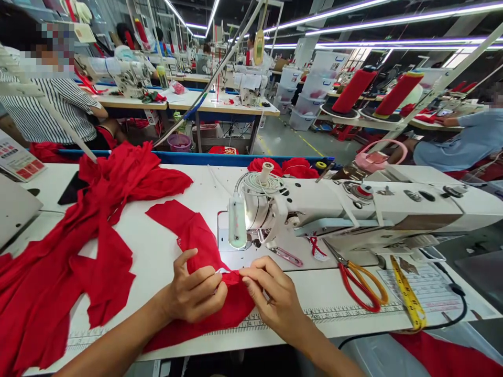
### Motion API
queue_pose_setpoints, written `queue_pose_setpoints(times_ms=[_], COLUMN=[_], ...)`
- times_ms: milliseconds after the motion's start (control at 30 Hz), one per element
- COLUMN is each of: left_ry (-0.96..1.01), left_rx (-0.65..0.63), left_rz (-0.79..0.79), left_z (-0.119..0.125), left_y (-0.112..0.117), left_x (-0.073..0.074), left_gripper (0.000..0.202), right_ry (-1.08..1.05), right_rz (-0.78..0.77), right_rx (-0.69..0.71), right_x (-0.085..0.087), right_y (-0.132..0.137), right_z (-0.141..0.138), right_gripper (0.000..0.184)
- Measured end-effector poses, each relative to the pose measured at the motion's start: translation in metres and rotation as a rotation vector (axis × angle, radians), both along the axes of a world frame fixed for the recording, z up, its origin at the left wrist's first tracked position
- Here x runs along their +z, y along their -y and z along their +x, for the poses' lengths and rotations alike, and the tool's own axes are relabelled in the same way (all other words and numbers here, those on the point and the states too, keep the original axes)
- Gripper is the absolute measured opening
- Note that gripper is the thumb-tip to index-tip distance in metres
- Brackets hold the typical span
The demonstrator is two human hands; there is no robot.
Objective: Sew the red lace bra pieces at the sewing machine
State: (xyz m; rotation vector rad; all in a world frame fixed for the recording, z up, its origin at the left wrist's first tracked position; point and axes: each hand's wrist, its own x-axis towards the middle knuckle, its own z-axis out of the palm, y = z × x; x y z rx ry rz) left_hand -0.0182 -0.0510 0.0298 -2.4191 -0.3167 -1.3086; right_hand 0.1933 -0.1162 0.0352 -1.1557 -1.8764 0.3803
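Observation:
A curved piece of red fabric (202, 235) lies on the white sewing table, its near end under my hands. My left hand (200, 290) pinches the fabric's edge, with a small white bit showing at the fingers. Close to its right, my right hand (273, 296) grips the same edge between thumb and forefinger. Just beyond both hands is the needle area of a sewing machine (322, 201), with its lamp (237, 220) lit. What lies inside the left fingers is partly hidden.
A heap of red fabric (102, 209) covers the table's left side. Right of my hands lie scissors (357, 283), a yellow tape measure (406, 293) and pink-handled snips (288, 256). Red thread cones (356, 89) stand behind the machine. A person in stripes (55, 104) sits far left.

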Motion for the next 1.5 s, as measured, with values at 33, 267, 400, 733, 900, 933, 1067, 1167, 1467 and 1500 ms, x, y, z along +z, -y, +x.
queue_pose_setpoints(times_ms=[33, 267, 400, 733, 900, 933, 1067, 1167, 1467, 1500], left_ry=[-0.002, 0.001, -0.014, -0.035, -0.006, -0.006, 0.014, 0.043, 0.018, 0.011], left_rx=[-0.009, -0.025, -0.028, -0.001, 0.013, 0.013, -0.004, -0.007, -0.018, -0.031], left_rz=[0.006, 0.015, 0.003, -0.026, -0.042, -0.047, -0.074, -0.124, -1.075, -1.147], left_z=[0.0, -0.003, -0.004, -0.006, -0.005, -0.005, -0.005, -0.004, 0.001, 0.0], left_y=[0.0, 0.002, 0.002, 0.003, 0.004, 0.004, 0.005, 0.005, -0.015, -0.017], left_x=[-0.001, -0.008, -0.006, -0.004, -0.004, -0.004, -0.007, -0.012, -0.006, -0.005], left_gripper=[0.023, 0.023, 0.024, 0.025, 0.026, 0.027, 0.027, 0.026, 0.018, 0.02], right_ry=[0.005, 0.069, 0.028, -0.051, 0.154, 0.197, 0.321, 0.349, 0.003, -0.028], right_rz=[-0.027, -0.172, -0.226, -0.172, -0.041, -0.004, 0.137, 0.158, -0.269, -0.331], right_rx=[0.018, 0.138, 0.118, -0.104, 0.057, 0.059, 0.019, -0.014, 0.071, 0.084], right_x=[0.003, 0.013, 0.015, 0.009, 0.016, 0.015, 0.009, 0.005, 0.0, 0.0], right_y=[-0.001, -0.008, -0.008, 0.0, 0.007, 0.006, 0.002, -0.002, -0.024, -0.026], right_z=[-0.001, -0.005, -0.009, 0.006, -0.005, -0.007, -0.012, -0.011, -0.002, -0.001], right_gripper=[0.022, 0.016, 0.016, 0.016, 0.013, 0.017, 0.016, 0.015, 0.015, 0.016])
